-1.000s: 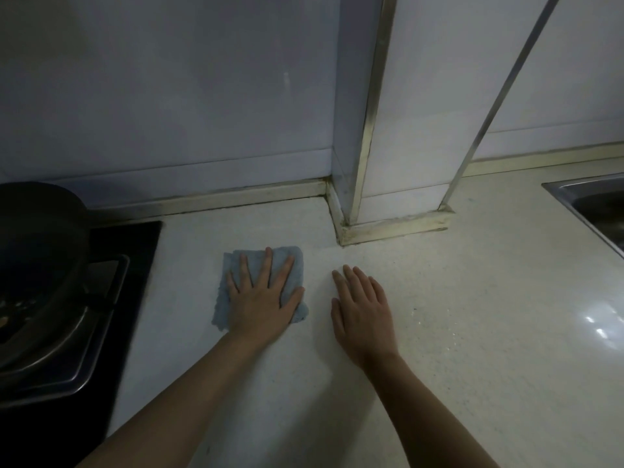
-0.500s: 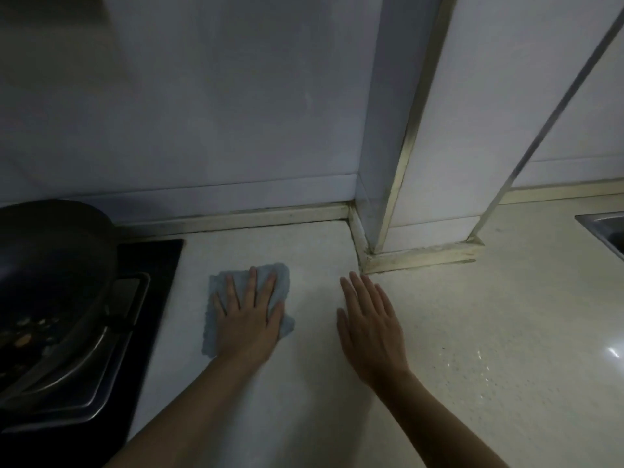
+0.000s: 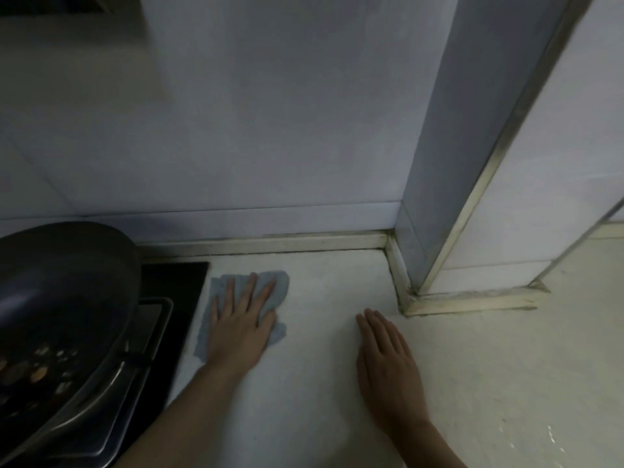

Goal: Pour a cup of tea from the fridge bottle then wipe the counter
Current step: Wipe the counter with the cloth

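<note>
Pale speckled counter [image 3: 320, 417] in a dimly lit kitchen, seen from the head camera, meeting a white tiled wall [image 3: 270, 113] along a cream skirting strip [image 3: 270, 243]. At right a boxed column [image 3: 439, 163], edged with metal corner strips, stands on the counter against the wall. At left a black glass hob [image 3: 182, 282] carries a dark pan [image 3: 67, 282] on a metal support [image 3: 135, 383]. The pan holds small brownish rounded pieces near its lower inner side, too dim to identify. A blue-grey cloth [image 3: 278, 285] lies flat on the counter just beside the hob's right edge. The left hand [image 3: 241, 327] rests palm down on it, fingers straight and slightly spread, pressing the cloth without curling round it. Cloth shows beyond the fingertips and on both sides of the hand. The right hand [image 3: 388, 366] lies palm down on bare counter to the right of the cloth and apart from it, fingers straight and close together, holding nothing. Its fingertips point toward the foot of the column. Both forearms enter from the lower edge.
</note>
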A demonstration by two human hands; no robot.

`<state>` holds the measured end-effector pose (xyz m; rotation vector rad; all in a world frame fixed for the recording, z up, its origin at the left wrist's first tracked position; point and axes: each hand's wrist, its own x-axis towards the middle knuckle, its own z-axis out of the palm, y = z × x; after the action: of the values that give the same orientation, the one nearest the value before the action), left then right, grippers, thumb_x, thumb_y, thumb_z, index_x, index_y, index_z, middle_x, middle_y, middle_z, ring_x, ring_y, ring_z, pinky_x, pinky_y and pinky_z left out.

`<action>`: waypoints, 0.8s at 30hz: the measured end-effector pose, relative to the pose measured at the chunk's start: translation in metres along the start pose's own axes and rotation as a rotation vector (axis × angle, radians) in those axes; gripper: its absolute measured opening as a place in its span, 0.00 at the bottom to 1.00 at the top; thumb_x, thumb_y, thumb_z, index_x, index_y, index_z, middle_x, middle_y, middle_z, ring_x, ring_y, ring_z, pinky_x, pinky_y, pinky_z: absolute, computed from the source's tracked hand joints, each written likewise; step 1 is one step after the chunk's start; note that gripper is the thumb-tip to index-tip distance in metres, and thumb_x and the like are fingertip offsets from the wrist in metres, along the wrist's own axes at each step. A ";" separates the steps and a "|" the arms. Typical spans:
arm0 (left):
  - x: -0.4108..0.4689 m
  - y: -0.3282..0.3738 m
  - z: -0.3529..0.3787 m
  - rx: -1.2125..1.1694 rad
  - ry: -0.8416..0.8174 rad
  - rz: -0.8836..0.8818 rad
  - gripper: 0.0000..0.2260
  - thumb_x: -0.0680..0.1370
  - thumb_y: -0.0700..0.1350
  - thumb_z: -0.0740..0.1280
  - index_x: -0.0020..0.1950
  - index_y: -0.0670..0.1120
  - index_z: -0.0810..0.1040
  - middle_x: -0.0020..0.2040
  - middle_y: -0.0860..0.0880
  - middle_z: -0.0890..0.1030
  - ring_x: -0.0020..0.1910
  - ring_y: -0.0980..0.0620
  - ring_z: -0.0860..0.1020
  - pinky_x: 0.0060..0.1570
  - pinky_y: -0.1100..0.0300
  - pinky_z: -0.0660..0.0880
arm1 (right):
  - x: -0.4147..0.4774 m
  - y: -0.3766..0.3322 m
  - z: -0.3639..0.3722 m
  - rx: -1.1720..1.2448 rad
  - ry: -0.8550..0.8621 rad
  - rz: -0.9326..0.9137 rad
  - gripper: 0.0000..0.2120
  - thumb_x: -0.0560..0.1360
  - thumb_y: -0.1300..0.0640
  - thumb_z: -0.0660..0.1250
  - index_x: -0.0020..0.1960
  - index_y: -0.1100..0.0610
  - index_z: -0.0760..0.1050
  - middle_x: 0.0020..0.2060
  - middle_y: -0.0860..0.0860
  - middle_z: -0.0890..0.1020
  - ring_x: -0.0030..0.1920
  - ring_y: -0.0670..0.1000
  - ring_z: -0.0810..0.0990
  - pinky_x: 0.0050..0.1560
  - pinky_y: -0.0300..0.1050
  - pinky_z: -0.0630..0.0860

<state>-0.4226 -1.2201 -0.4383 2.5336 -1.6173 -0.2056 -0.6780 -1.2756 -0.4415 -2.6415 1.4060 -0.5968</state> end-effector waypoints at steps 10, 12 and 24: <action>0.041 0.030 0.000 0.022 -0.041 0.027 0.25 0.84 0.59 0.45 0.79 0.62 0.39 0.81 0.55 0.39 0.79 0.46 0.36 0.75 0.44 0.34 | 0.007 -0.004 -0.004 -0.048 -0.007 -0.028 0.19 0.77 0.53 0.55 0.63 0.59 0.76 0.59 0.56 0.79 0.61 0.56 0.77 0.65 0.50 0.70; 0.040 0.029 0.000 0.020 -0.054 0.038 0.25 0.83 0.60 0.44 0.79 0.62 0.38 0.81 0.55 0.38 0.79 0.46 0.36 0.75 0.44 0.34 | 0.023 -0.003 -0.011 -0.040 -0.019 -0.051 0.14 0.78 0.54 0.55 0.54 0.57 0.77 0.49 0.54 0.79 0.49 0.54 0.78 0.54 0.50 0.76; 0.022 0.002 0.000 0.104 -0.039 0.432 0.29 0.79 0.65 0.35 0.80 0.61 0.41 0.81 0.56 0.40 0.79 0.51 0.35 0.77 0.47 0.37 | 0.034 0.014 -0.001 -0.130 -0.028 -0.047 0.20 0.76 0.54 0.57 0.65 0.58 0.73 0.63 0.60 0.76 0.63 0.58 0.74 0.63 0.52 0.72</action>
<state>-0.4156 -1.2409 -0.4392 2.1846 -2.1875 -0.1274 -0.6727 -1.3111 -0.4343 -2.7786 1.4255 -0.4860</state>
